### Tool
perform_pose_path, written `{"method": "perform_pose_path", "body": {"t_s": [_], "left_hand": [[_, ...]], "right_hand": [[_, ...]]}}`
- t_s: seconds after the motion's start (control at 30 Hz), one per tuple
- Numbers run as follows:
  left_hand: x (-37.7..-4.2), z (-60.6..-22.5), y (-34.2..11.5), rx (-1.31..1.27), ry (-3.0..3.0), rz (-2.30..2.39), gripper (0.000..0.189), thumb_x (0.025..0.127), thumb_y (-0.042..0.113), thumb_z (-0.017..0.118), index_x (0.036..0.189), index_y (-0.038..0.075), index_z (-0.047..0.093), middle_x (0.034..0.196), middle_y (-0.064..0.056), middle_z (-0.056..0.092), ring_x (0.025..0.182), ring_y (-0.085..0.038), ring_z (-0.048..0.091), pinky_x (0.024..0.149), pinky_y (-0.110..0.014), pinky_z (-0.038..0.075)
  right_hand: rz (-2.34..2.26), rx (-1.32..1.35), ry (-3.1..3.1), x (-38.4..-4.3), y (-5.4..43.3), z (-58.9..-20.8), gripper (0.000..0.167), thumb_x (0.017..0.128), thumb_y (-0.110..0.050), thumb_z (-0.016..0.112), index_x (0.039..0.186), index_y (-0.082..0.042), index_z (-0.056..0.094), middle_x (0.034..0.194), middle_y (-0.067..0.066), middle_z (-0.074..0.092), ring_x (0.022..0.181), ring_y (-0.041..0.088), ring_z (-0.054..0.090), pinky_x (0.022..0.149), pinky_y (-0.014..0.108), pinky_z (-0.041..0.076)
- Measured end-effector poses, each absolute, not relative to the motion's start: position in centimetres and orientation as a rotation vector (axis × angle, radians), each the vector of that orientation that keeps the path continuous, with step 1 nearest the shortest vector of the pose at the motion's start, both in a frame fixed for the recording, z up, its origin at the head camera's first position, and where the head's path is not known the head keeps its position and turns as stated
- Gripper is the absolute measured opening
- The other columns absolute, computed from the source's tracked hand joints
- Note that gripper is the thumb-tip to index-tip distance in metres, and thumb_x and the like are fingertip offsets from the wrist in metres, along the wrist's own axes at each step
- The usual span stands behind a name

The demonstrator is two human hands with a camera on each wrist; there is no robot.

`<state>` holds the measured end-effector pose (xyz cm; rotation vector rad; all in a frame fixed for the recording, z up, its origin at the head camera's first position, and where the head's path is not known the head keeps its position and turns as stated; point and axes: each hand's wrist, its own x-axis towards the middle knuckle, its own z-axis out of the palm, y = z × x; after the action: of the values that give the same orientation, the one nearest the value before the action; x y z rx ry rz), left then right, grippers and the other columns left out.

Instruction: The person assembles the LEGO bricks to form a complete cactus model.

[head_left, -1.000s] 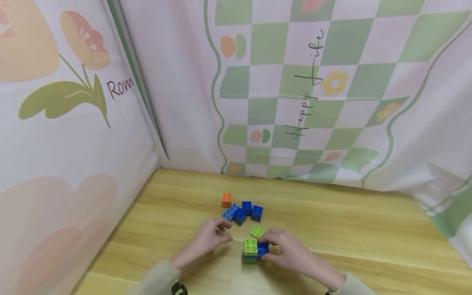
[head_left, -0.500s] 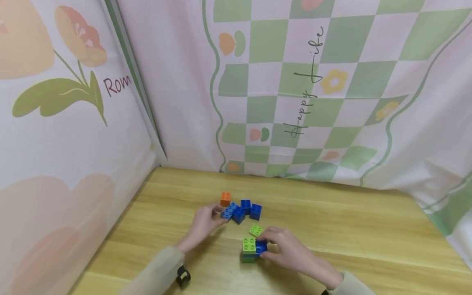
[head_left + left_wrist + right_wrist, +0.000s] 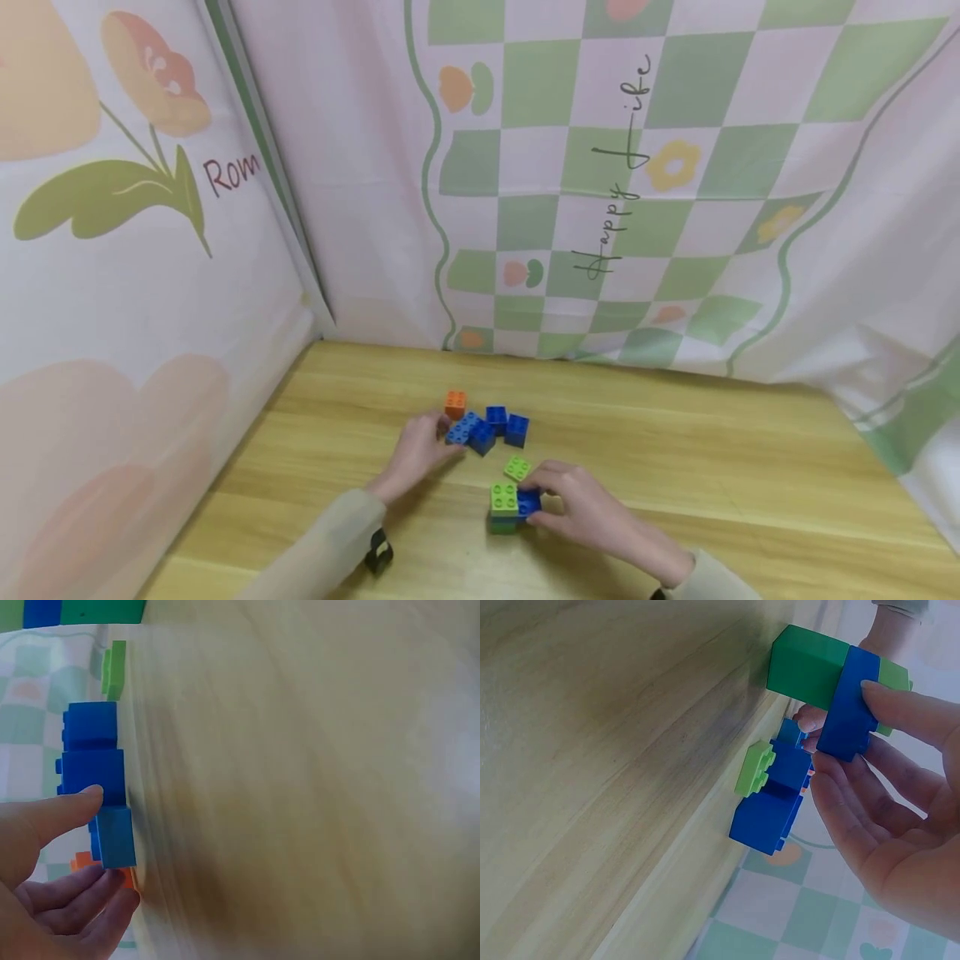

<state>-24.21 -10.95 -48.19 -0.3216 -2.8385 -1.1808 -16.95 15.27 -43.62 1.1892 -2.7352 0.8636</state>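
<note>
My left hand point(image 3: 420, 450) has its thumb and fingers on either side of the lighter blue brick point(image 3: 459, 432), pinching its near end. In the left wrist view the lighter blue brick point(image 3: 115, 836) sits between thumb and fingertips. A small stack stands in front of me: a dark green brick point(image 3: 808, 666) at the bottom, a long blue brick point(image 3: 847, 705) across it, a light green brick point(image 3: 504, 497) on top. My right hand point(image 3: 585, 508) pinches the overhanging end of the long blue brick. Whether the stack touches the table cannot be told.
Several dark blue bricks point(image 3: 516, 431) stand by the lighter blue one, one of them against it. Behind is an orange brick point(image 3: 455, 405). A thin light green brick point(image 3: 517, 468) lies just beyond the stack. Patterned curtains point(image 3: 525, 329) border the wooden table point(image 3: 675, 450).
My left hand has reached forward and left to the lighter blue brick and closed about its end. My right hand keeps its hold on the stack, nearly still.
</note>
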Motion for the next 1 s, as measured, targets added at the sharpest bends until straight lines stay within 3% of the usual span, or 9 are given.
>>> {"method": "perform_pose_path", "body": {"t_s": [0.77,1.0], "left_hand": [[-24.49,-48.02,-10.67,-0.284,-2.88,-1.116,0.038,0.076,0.014,0.083,0.108,0.001,0.067,0.105,-0.014,0.071,0.092,-0.022,0.067,0.079,-0.034,0.061],[-24.46,-48.19,-11.03,-0.302,-2.855,-1.082,0.031,0.08,0.007,0.078,0.107,-0.002,0.069,0.105,-0.017,0.072,0.094,-0.025,0.069,0.081,-0.037,0.062]], "right_hand": [[0.848,1.184,-2.748,-16.86,15.07,-43.27,0.031,0.079,-0.01,0.079,0.108,-0.007,0.07,0.104,0.006,0.073,0.091,0.014,0.069,0.079,0.024,0.061],[0.861,1.167,-2.76,-16.85,15.1,-43.39,0.031,0.079,-0.011,0.079,0.108,-0.007,0.071,0.105,0.006,0.073,0.092,0.014,0.069,0.079,0.024,0.061]]}}
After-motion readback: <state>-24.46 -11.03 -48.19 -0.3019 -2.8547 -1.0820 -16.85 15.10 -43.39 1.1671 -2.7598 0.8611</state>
